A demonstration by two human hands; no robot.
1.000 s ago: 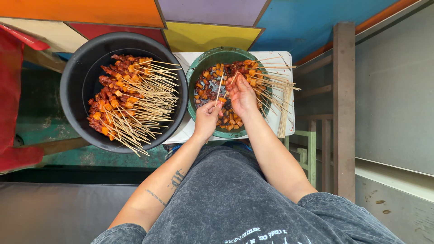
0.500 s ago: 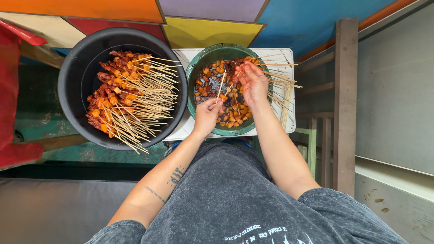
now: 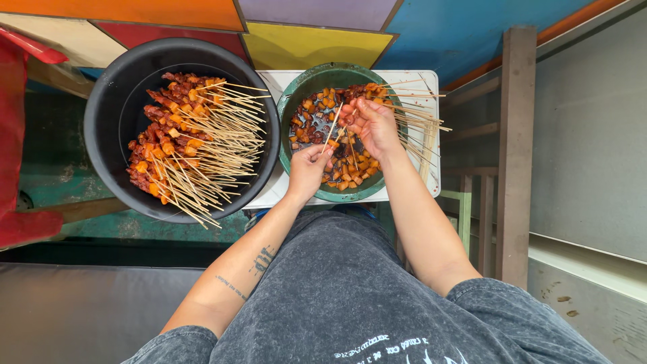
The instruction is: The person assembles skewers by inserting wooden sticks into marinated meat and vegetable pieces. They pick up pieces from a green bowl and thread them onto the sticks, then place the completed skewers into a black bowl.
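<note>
My left hand [image 3: 307, 170] grips the lower end of a thin bamboo skewer [image 3: 331, 127] that points up and away over the green bowl [image 3: 291, 101]. The bowl holds red and orange meat cubes [image 3: 350, 168] in dark sauce. My right hand [image 3: 375, 127] hovers over the bowl's middle with a meat piece pinched in its fingertips, right at the skewer's tip. A bundle of bare skewers [image 3: 418, 125] rests across the bowl's right rim.
A large black basin [image 3: 111, 114] on the left is piled with finished meat skewers [image 3: 192, 145]. The green bowl stands on a small white table [image 3: 424, 84]. A wooden post [image 3: 515, 155] rises at right; a red cloth [image 3: 13, 135] hangs far left.
My right hand dipped among the cubes, lifted toward the far rim, then came back to the skewer tip. My left hand stayed in place holding the skewer.
</note>
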